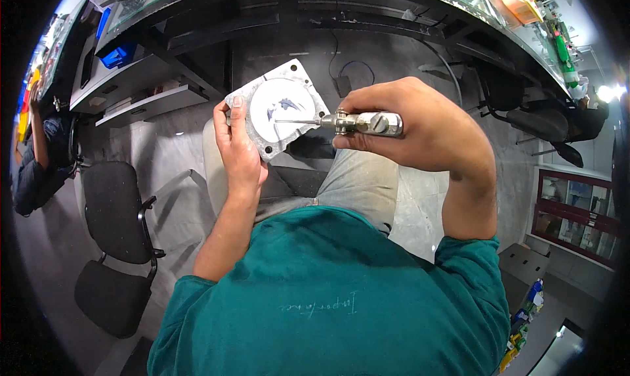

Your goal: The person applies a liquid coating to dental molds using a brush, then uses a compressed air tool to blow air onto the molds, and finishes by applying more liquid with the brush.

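My left hand [241, 154] grips the near-left edge of a square grey metal plate [317, 101], thumb on its top face. The plate has holes at its corners and is held tilted above my lap. A white round face [265, 103] fills its middle, with a dark blue-grey mark or reflection on it. My right hand [430, 123] is closed round a silver metal tool that looks like an air blow gun [377, 124]. Its thin nozzle [298, 121] points left across the white face; whether the tip touches it, I cannot tell. Some right fingers are hidden.
A glass-topped bench with a black frame [262, 28] spans the far side, with open drawers [151, 103] at left. Black chairs [115, 212] stand left and right [538, 123]. A person [42, 146] sits at far left. A cable [336, 47] hangs beneath the bench.
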